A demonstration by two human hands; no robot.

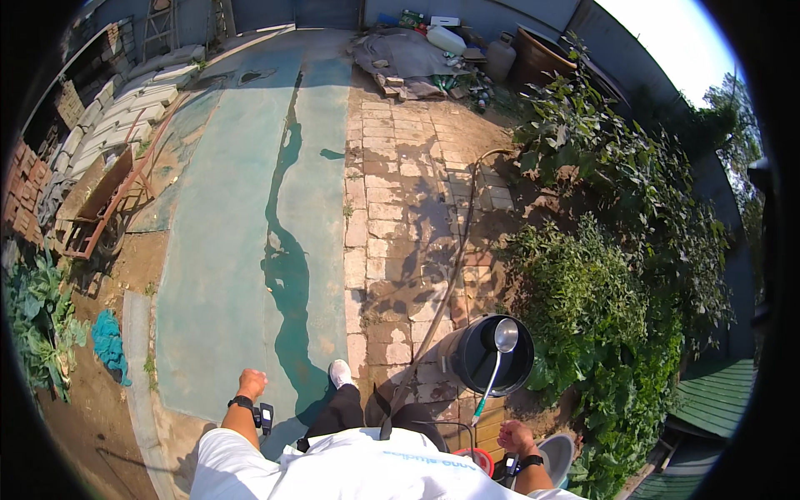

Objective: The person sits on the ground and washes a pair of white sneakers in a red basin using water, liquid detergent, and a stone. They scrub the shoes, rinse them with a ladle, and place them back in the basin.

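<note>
My left hand point(253, 382) is held over the green ground sheet at the lower left, its fingers curled in with nothing seen in them. At the lower right my right hand point(517, 436) has curled fingers too and holds nothing that I can see. Just beyond it stands a black bucket point(460, 356). A metal ladle point(505, 335) lies across the bucket, its green-banded handle end pointing towards me. Near my right hand are a red basin point(481, 459) and a grey basin point(560, 456), both partly hidden.
A hose point(459, 262) runs over the brick paving point(381, 250) towards my legs. Leafy plants point(581, 281) line the right side. A rusty handcart point(103, 206) and a teal cloth point(109, 344) are on the left. A covered heap point(406, 56) lies at the far end.
</note>
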